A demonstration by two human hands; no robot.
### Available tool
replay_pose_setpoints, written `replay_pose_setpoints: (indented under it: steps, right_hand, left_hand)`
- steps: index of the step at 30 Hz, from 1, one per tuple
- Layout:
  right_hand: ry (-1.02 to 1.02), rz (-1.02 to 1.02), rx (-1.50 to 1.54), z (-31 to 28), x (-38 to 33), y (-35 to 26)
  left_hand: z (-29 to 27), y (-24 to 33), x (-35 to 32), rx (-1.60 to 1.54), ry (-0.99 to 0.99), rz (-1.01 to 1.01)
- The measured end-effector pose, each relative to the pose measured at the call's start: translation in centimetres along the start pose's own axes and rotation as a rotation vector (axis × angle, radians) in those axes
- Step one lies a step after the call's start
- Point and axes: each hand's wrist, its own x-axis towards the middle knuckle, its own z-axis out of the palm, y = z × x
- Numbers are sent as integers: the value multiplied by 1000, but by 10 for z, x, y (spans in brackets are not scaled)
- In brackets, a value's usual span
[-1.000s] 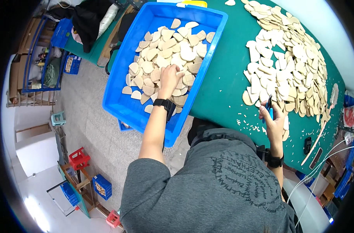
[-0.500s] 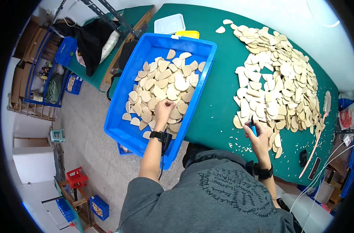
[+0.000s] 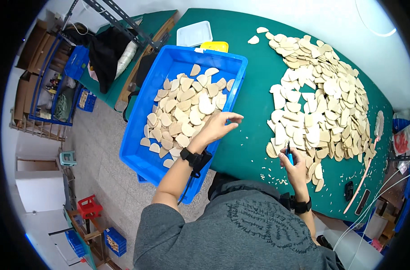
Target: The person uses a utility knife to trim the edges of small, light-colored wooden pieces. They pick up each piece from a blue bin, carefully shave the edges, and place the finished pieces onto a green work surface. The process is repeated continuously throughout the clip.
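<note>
My left hand (image 3: 219, 127) hovers over the right rim of the large blue bin (image 3: 139, 130), its fingers stretched to the right and nothing seen in them. Inside the bin lie many pale half-round pieces (image 3: 180, 105), wood-like in look. My right hand (image 3: 297, 171) is closed around a small blue-handled tool with a dark tip (image 3: 290, 158); its exact kind is hard to make out. Just beyond that tip spreads a big heap of similar pale half-round pieces (image 3: 333, 108) on the green-covered table (image 3: 254, 85).
Small pale scraps (image 3: 272, 175) litter the table near me. A pink-handled brush (image 3: 367, 168) and a dark flat object (image 3: 362, 201) lie at the right. White and yellow trays (image 3: 194, 33) sit behind the bin. A red stool (image 3: 89, 206) stands on the floor at left.
My left hand has left the pieces in the bin and moved right, its pinched fingers now stretched out. The right hand still holds the tool, a little lower in the picture.
</note>
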Motion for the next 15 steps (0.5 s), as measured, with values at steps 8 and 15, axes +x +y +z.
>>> replay_pose_setpoints:
  steps: [8,15]
  right_hand:
    - [62,65,-13,-13,25,4]
    - [106,97,-31,-32,31,3]
  left_hand:
    - [15,-4,47,92,25,8]
    - [151,-30,124,287,-10,-295]
